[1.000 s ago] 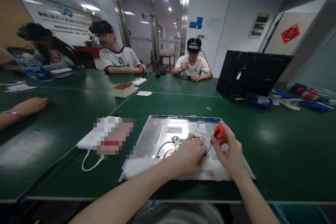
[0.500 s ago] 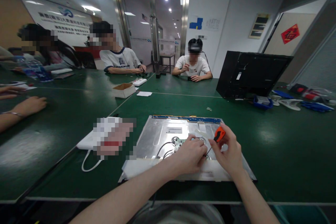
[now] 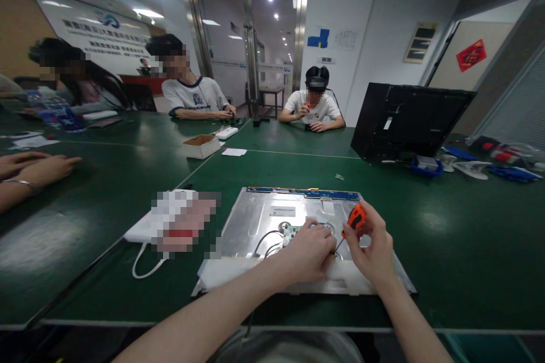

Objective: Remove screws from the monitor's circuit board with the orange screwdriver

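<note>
A silver metal display panel [image 3: 251, 218] lies back side up on the table in front of me. Along its far edge runs a blue circuit strip [image 3: 289, 193]. My right hand [image 3: 374, 249] grips an orange and black screwdriver [image 3: 354, 220] over the panel's right half, its shaft slanting down and left. Beside the screwdriver's tip, my left hand [image 3: 313, 247] rests on the panel with curled fingers; what they hold, if anything, is hidden. Partly under that hand sits a small green circuit board [image 3: 292, 232] with black cables [image 3: 266, 236]. The screwdriver's tip is hard to make out.
A white power bank-like box [image 3: 147, 224] with a white cable stands left of the panel. Farther off are an open cardboard box [image 3: 201, 147] and a black monitor [image 3: 409, 119]. A co-worker's hands [image 3: 46, 170] rest at left; other people sit across the green table [image 3: 468, 238].
The screwdriver's handle has turned and shifted slightly in my right hand. My left hand stays in place. The co-worker's hands at left have moved a little to the right.
</note>
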The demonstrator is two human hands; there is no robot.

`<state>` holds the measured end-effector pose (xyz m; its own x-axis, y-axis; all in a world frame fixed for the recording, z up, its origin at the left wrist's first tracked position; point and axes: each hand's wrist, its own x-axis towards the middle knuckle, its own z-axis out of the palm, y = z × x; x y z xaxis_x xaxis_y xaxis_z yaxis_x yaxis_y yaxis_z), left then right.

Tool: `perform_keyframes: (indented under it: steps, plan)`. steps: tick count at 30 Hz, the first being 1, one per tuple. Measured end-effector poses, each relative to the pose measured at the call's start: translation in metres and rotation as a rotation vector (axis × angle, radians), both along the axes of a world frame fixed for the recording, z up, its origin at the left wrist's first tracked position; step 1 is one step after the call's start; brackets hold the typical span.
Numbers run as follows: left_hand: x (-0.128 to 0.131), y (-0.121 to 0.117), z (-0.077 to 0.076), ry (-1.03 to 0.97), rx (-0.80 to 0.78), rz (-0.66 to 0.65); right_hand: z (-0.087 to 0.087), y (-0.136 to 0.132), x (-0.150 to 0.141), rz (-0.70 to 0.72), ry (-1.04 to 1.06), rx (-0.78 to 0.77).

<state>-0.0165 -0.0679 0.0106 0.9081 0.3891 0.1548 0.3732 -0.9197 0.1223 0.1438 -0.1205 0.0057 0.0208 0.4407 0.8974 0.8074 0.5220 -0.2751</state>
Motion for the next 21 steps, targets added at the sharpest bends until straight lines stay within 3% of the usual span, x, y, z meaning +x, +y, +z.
perform_keyframes:
  steps: [8, 16, 21]
  plan:
    - [-0.0001, 0.0, 0.0021, -0.005, -0.02, -0.002, 0.0027, 0.0006, -0.0008, -0.003, -0.024, 0.001]
    - [-0.0001, -0.0006, 0.0012, 0.001, 0.004, 0.006, 0.0046, -0.0028, -0.0008, 0.13, 0.034, -0.095]
    - [-0.0003, -0.0014, 0.0017, -0.002, 0.002, 0.01, 0.0007, -0.0001, 0.0, 0.029, 0.001, -0.027]
